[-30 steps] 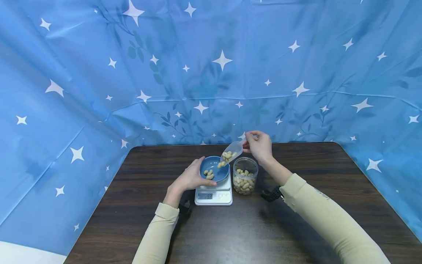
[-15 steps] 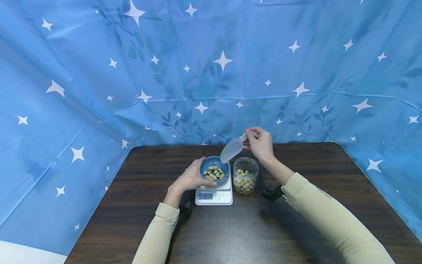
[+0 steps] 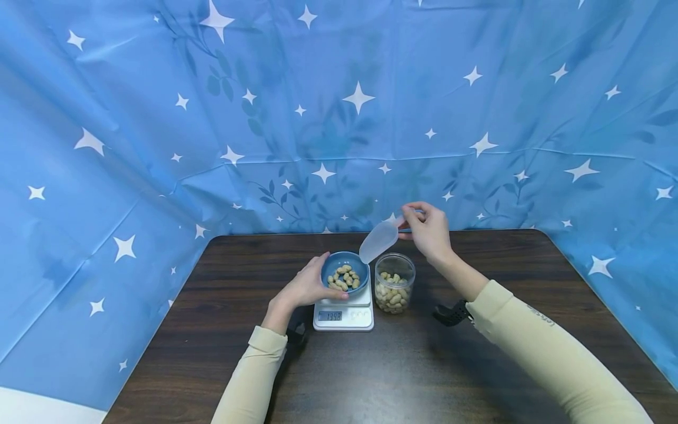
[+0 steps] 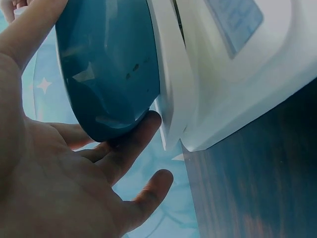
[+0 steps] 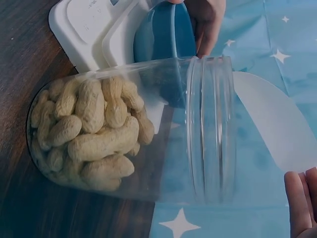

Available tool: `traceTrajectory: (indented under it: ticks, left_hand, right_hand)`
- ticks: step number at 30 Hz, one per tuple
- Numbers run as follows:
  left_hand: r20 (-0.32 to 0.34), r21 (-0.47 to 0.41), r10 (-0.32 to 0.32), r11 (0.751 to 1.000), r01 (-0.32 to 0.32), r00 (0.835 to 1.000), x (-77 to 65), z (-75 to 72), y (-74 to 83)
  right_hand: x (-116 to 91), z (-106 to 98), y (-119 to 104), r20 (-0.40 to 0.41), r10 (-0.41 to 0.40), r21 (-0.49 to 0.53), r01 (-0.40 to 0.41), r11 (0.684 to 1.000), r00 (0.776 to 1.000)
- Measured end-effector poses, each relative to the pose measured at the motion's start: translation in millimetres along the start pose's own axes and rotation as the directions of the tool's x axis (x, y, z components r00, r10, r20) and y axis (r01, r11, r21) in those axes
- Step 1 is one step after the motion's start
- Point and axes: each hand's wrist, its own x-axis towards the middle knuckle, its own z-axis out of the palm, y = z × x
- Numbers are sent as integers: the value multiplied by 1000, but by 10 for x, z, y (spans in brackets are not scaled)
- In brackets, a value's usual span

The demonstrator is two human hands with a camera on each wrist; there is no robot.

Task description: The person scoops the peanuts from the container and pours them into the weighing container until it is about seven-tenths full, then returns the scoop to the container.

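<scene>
My left hand (image 3: 306, 287) holds a blue bowl (image 3: 339, 261) by its side, thumb over the near rim and fingers against the outer wall in the left wrist view. Several peanuts (image 3: 343, 278) lie in the bowl, which sits on a white kitchen scale (image 3: 356, 320) with a lit display. Up and to the right, my right hand (image 3: 430, 234) pinches the handle of a translucent plastic scoop (image 3: 379, 240). Its blade tilts down to the left, with its tip right by the bowl's rim, and no peanuts show in it.
A clear, lidless jar (image 5: 213, 129) partly filled with peanuts stands just right of the scale, below the scoop. The dark wooden table (image 3: 254, 259) ends close behind at a blue star-patterned cloth (image 3: 339, 135).
Peanuts slid from the scoop into the bowl, and the scale's reading rose. My right hand then drew the scoop slightly up and right. The left hand stayed on the bowl.
</scene>
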Motion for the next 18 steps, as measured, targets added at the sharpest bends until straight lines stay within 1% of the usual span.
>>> traceTrajectory:
  ticks: [4, 10, 13, 18]
  left_hand:
    - [7, 1, 0, 1000, 0, 1000, -9, -6, 6]
    - [15, -1, -9, 1000, 9, 1000, 1, 4, -11]
    - [5, 9, -1, 1000, 1, 1000, 8, 14, -14]
    - [-24, 38, 31, 999, -30, 999, 25, 18, 8]
  right_hand:
    - [-45, -82, -40, 11, -7, 9, 7, 1000, 1000]
    - [-96, -195, -103, 21, -44, 10, 44, 999, 999]
    - [-110, -244, -122, 18, -65, 4, 65, 998, 998]
    - [-110, -331, -120, 13, -90, -36, 91, 995, 996]
